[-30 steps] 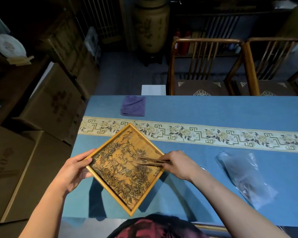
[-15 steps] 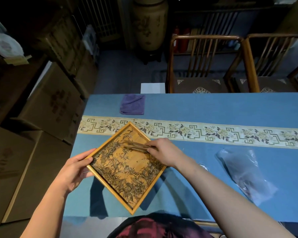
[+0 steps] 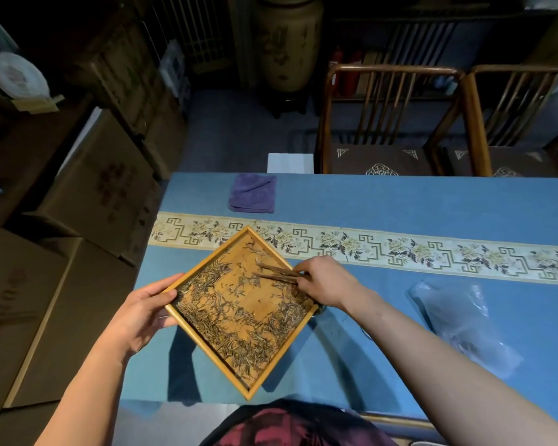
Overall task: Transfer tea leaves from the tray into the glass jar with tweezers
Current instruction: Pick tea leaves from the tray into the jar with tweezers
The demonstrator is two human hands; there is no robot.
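Observation:
A square bamboo tray [image 3: 273, 370] is turned like a diamond and lifted off the blue tablecloth, casting a shadow below. Dark tea leaves [image 3: 239, 320] are strewn over its floor, thickest along the lower edges. My left hand [image 3: 142, 317] grips the tray's left corner, thumb on the rim. My right hand [image 3: 326, 281] holds brown wooden tweezers [image 3: 276, 273] whose tips point left over the tray's upper part among the leaves. The glass jar is mostly hidden under the tray's right corner and my right wrist; only a dark sliver [image 3: 321, 309] shows.
A crumpled clear plastic bag [image 3: 464, 323] lies on the cloth to the right. A folded purple cloth [image 3: 253, 193] sits at the far edge. Two wooden chairs [image 3: 390, 123] stand behind the table, cardboard boxes [image 3: 87, 194] to the left.
My right hand has swept the tweezers from the tray's right side up to its top corner and then slightly back right. The left hand keeps its grip on the tray.

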